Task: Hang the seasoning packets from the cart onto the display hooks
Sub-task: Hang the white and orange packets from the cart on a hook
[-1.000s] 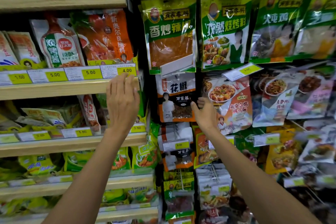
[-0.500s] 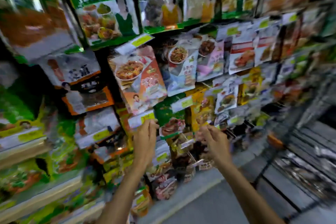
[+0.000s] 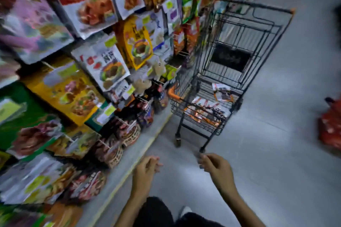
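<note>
Black wire cart [image 3: 257, 5], orange-white seasoning packets [image 3: 206, 107] in lower basket.
Left hand [image 3: 145, 170], right hand [image 3: 215, 168]: loosely curled, empty.

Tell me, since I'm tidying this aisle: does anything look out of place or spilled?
A red bundle sits on the floor at the right edge, apart from the cart; it is too blurred to identify. The packets lie loose low in the cart; nothing looks spilled.

The grey floor [image 3: 273, 162] carries a black wire cart [image 3: 230, 59] just beside the display rack [image 3: 136, 42]. Seasoning packets [image 3: 206, 108] lie in its lower basket. A blurred red bundle [image 3: 330, 127], perhaps bags, sits far right.
</note>
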`<action>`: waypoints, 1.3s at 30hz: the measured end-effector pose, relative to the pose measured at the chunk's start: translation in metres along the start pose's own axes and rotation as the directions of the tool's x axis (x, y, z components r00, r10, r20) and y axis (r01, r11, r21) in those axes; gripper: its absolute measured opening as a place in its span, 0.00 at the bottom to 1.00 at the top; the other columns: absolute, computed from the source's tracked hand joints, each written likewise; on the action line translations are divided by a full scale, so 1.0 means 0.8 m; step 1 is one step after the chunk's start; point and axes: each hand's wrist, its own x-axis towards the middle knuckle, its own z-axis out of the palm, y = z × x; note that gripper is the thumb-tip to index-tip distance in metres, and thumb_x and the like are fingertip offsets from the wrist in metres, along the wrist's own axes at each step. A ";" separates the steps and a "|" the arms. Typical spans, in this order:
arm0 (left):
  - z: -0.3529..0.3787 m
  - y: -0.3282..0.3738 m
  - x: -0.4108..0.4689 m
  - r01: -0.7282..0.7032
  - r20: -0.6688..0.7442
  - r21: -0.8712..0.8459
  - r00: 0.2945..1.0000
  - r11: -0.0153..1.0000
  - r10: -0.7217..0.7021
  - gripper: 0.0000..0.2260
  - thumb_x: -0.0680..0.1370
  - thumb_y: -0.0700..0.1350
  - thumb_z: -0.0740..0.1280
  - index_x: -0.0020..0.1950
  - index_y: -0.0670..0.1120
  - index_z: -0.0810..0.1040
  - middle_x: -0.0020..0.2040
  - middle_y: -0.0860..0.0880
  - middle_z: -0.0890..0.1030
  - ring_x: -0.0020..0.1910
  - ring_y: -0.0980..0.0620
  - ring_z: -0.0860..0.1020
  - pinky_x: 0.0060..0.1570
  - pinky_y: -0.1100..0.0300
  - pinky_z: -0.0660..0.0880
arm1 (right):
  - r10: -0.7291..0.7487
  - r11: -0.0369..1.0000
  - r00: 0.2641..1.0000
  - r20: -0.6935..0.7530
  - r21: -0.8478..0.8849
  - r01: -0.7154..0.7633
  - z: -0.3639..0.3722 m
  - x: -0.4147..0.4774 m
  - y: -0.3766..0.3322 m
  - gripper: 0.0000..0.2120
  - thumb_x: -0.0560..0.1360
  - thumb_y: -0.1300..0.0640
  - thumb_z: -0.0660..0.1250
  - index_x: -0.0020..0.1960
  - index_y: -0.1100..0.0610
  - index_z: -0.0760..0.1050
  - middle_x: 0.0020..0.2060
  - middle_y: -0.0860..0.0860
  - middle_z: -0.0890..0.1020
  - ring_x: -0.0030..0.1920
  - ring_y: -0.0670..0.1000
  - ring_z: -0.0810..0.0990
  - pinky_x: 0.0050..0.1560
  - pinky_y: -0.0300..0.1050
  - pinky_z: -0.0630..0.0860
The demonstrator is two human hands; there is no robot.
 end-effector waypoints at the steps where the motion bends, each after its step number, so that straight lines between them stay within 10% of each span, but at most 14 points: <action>1: 0.011 0.003 0.007 0.013 0.028 0.022 1.000 1.000 -0.013 0.12 0.81 0.37 0.60 0.41 0.47 0.79 0.35 0.49 0.83 0.37 0.46 0.80 0.39 0.60 0.77 | 0.032 0.999 0.999 -0.017 0.012 -0.031 -0.012 0.005 0.009 0.08 0.78 0.59 0.65 0.43 0.53 0.80 0.36 0.50 0.85 0.37 0.49 0.84 0.44 0.46 0.80; 18: 0.157 0.136 0.316 -0.246 0.334 0.404 0.936 0.881 0.109 0.07 0.81 0.42 0.61 0.48 0.51 0.78 0.36 0.60 0.80 0.36 0.63 0.79 0.36 0.71 0.71 | 0.301 0.952 0.902 -0.310 0.158 -0.263 -0.065 0.238 -0.002 0.06 0.77 0.62 0.66 0.45 0.54 0.80 0.37 0.50 0.85 0.38 0.47 0.84 0.44 0.44 0.79; 21: 0.183 0.170 0.372 -0.256 0.359 0.411 0.928 0.875 0.102 0.07 0.81 0.42 0.61 0.49 0.52 0.77 0.39 0.54 0.81 0.39 0.53 0.80 0.42 0.58 0.75 | 0.320 0.945 0.886 -0.337 0.182 -0.272 -0.072 0.286 -0.013 0.07 0.77 0.62 0.66 0.45 0.51 0.80 0.37 0.49 0.85 0.40 0.49 0.84 0.46 0.44 0.80; 26: 0.221 0.207 0.463 -0.358 0.328 0.477 0.920 0.803 0.215 0.07 0.81 0.44 0.61 0.52 0.48 0.79 0.44 0.53 0.82 0.36 0.56 0.76 0.35 0.66 0.68 | 0.359 0.927 0.865 -0.352 0.244 -0.285 -0.085 0.379 -0.011 0.07 0.76 0.64 0.66 0.46 0.55 0.81 0.37 0.49 0.85 0.38 0.45 0.84 0.39 0.34 0.79; 34: 0.279 0.179 0.610 -0.304 0.189 0.688 0.952 0.659 0.242 0.19 0.79 0.48 0.64 0.67 0.41 0.69 0.62 0.39 0.75 0.60 0.41 0.73 0.58 0.47 0.72 | 0.514 0.856 0.799 -0.311 0.135 -0.498 -0.055 0.558 0.089 0.08 0.79 0.58 0.63 0.53 0.60 0.78 0.47 0.53 0.82 0.46 0.50 0.79 0.45 0.41 0.76; 39: 0.300 0.125 0.661 -0.296 0.199 0.708 0.955 0.641 0.221 0.18 0.80 0.49 0.63 0.64 0.38 0.70 0.49 0.45 0.76 0.51 0.42 0.76 0.43 0.61 0.65 | 0.681 0.714 0.650 -0.337 0.108 -0.692 -0.026 0.617 0.175 0.11 0.79 0.56 0.63 0.53 0.64 0.77 0.47 0.59 0.81 0.45 0.54 0.79 0.37 0.42 0.74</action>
